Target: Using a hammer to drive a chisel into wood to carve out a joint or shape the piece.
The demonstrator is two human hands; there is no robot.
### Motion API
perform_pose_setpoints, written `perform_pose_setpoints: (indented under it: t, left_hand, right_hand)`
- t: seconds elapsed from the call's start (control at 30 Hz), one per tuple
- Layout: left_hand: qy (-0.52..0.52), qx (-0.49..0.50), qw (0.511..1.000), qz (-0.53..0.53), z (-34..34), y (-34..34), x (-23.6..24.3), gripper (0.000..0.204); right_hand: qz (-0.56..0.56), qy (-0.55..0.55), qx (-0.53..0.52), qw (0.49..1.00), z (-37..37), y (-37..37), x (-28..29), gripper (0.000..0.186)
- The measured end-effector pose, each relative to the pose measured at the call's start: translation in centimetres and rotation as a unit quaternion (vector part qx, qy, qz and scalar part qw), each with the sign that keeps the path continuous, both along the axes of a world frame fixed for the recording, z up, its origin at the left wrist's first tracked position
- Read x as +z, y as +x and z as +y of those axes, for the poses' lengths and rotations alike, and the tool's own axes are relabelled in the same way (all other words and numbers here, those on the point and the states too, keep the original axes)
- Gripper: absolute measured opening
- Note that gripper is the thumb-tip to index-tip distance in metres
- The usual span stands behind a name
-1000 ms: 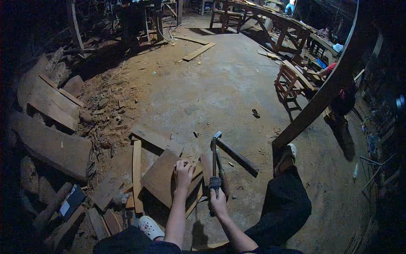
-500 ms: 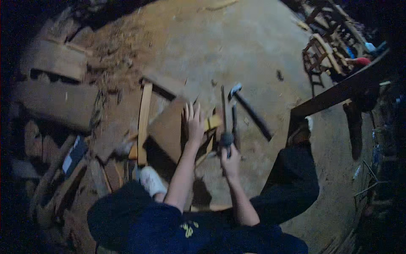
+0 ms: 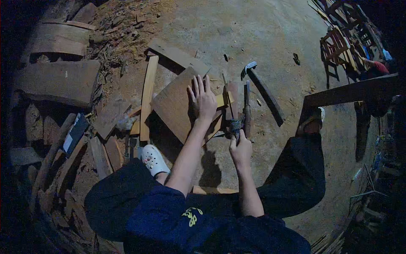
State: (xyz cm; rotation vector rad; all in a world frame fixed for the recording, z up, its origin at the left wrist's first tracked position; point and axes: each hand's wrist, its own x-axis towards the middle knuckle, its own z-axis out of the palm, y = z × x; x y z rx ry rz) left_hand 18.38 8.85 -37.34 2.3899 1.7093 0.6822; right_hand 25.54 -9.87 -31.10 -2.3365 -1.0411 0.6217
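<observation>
My left hand (image 3: 204, 101) lies flat, fingers stretched, on a square brown board (image 3: 171, 99). A short yellowish wood strip (image 3: 221, 100) sticks out past the board's right side. My right hand (image 3: 242, 150) is closed round the dark, wrapped handle of a long thin-bladed tool (image 3: 233, 123). Its blade, seen almost edge-on, points away from me and crosses the strip's outer end; I cannot make out any teeth. Just right of it lies a chisel (image 3: 248, 108). Farther right, a hammer (image 3: 265, 95) rests on the floor with its head away from me.
Left of the board stand a pale wooden strip (image 3: 149, 95) and, behind, a grey-brown plank (image 3: 179, 55). Thick timber slabs (image 3: 59, 80) and wood chips (image 3: 122, 38) cover the left. A dark beam (image 3: 351, 89) juts in at right; a partly seen person (image 3: 377, 65) is beyond it.
The whole picture has shifted and become sharper. The blade has drawn a little toward me across the yellowish strip's end. My left hand stays on the board.
</observation>
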Motion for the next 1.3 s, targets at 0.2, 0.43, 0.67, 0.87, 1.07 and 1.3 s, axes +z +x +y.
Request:
perform_pose_setpoints:
  t: [0.2,0.43,0.67,0.87,1.07,1.3]
  left_hand:
    - [0.001,-0.016,1.0,-0.003,0.6,-0.2,0.0,0.054]
    - [0.016,-0.048,0.998,-0.021,0.5,0.2,-0.1,0.048]
    - [0.012,-0.029,1.0,-0.001,0.5,-0.3,-0.1,0.043]
    - [0.018,-0.03,0.999,0.014,0.7,0.4,0.0,0.041]
    - [0.012,-0.015,0.999,0.049,0.3,-0.2,0.0,0.044]
    - [0.016,-0.022,0.999,0.032,0.4,1.0,0.2,0.043]
  right_hand:
    - [-0.039,-0.053,0.016,0.998,-0.2,-0.2,0.9,0.03]
    - [-0.037,-0.061,0.044,0.996,2.0,0.7,-0.1,0.03]
    - [-0.084,-0.113,0.034,0.989,-0.1,0.2,1.6,0.034]
    - [-0.126,-0.132,0.059,0.981,2.8,1.5,1.1,0.03]
    - [-0.098,-0.162,0.065,0.98,0.5,0.6,1.8,0.033]
    - [-0.129,-0.116,0.075,0.982,3.2,1.7,0.9,0.029]
